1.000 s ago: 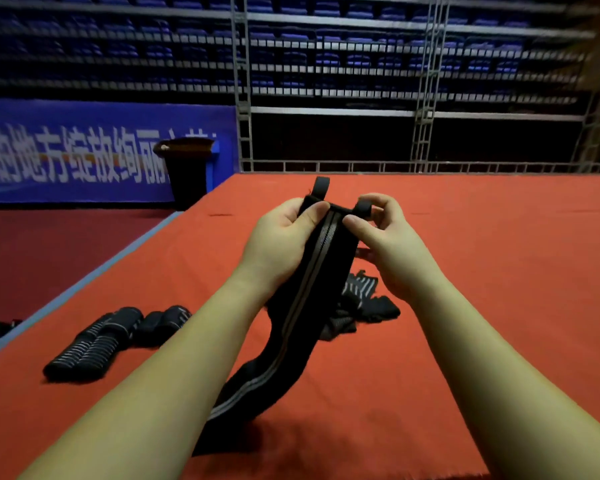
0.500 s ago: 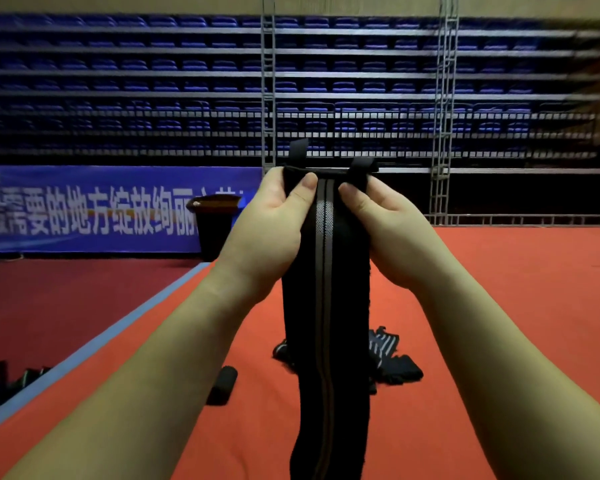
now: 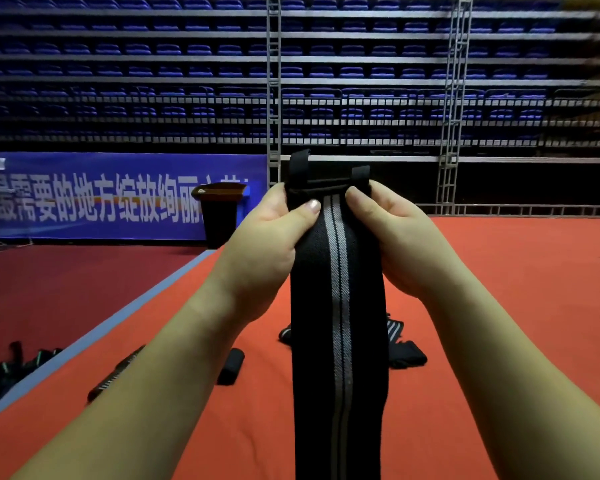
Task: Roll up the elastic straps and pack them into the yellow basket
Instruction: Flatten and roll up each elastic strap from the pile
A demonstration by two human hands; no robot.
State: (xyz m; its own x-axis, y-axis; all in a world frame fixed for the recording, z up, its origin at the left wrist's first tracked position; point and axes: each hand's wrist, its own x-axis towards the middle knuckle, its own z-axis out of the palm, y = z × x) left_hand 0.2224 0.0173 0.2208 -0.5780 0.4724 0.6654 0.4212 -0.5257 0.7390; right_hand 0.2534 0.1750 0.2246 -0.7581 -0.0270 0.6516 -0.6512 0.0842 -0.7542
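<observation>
A wide black elastic strap (image 3: pixel 338 341) with grey centre stripes hangs straight down in front of me, its lower end out of frame. My left hand (image 3: pixel 267 237) pinches its top left corner, thumb on the front. My right hand (image 3: pixel 395 233) pinches the top right corner the same way. Two short black tabs stick up above the top edge. On the orange mat behind it lies a small heap of unrolled straps (image 3: pixel 400 348). A rolled strap (image 3: pixel 231 366) lies to the left, with another (image 3: pixel 113 377) partly behind my left forearm. No yellow basket is in view.
The orange mat (image 3: pixel 520 306) ends at a blue border strip (image 3: pixel 94 334) on the left, with dark red floor beyond. More black straps (image 3: pixel 4 370) lie past that border. A black bin (image 3: pixel 220 211) stands before a blue banner. Metal trusses and blue seating rise behind.
Both hands lifted the strap from low over the mat up to eye level, so it now hangs straight. The view tilted upward, and the rolled straps slid down and left in frame.
</observation>
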